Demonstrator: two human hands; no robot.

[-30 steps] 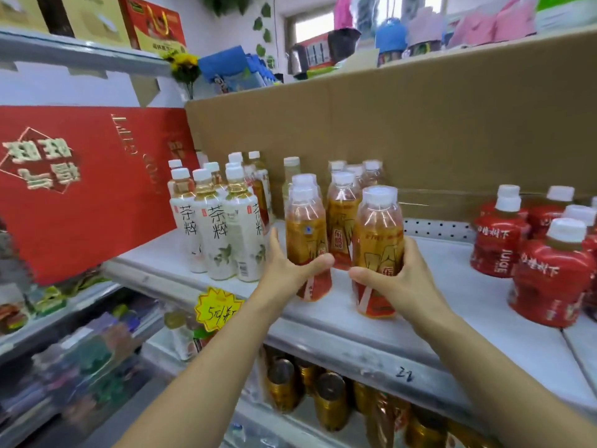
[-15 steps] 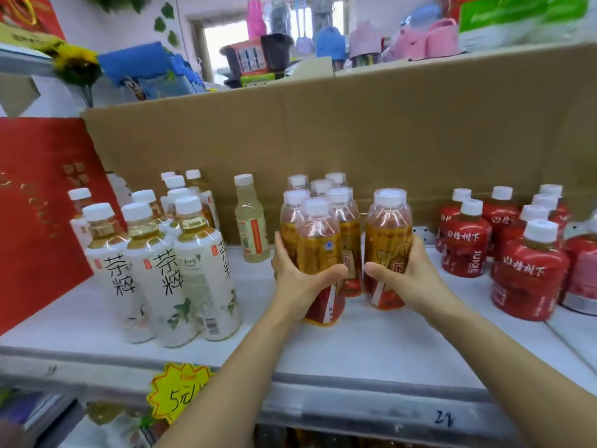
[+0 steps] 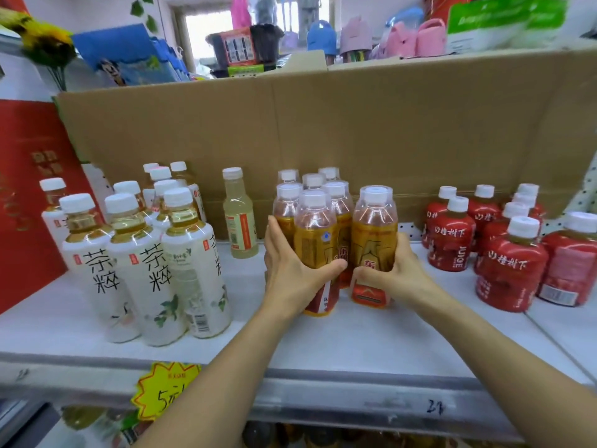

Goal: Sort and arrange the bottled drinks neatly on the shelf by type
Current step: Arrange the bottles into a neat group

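On the white shelf (image 3: 355,344) stands a cluster of orange-labelled tea bottles with white caps. My left hand (image 3: 290,279) is wrapped around the front-left orange bottle (image 3: 315,234). My right hand (image 3: 397,276) grips the front-right orange bottle (image 3: 374,234); the two bottles stand close together, just in front of the rest of the orange group (image 3: 323,185). White-labelled tea bottles (image 3: 151,273) stand grouped at the left. One pale yellow bottle (image 3: 240,218) stands alone between the groups. Red juice bottles (image 3: 510,266) fill the right side.
A brown cardboard sheet (image 3: 355,130) backs the shelf, with household goods above it. A red box (image 3: 26,195) stands at the left end. A yellow price tag (image 3: 164,389) hangs on the shelf's front rail. More drinks show dimly on the shelf below.
Both hands have pushed their orange bottles back toward the group, and the two bottles now stand closer together. The camera has shifted right and nearer to the shelf.
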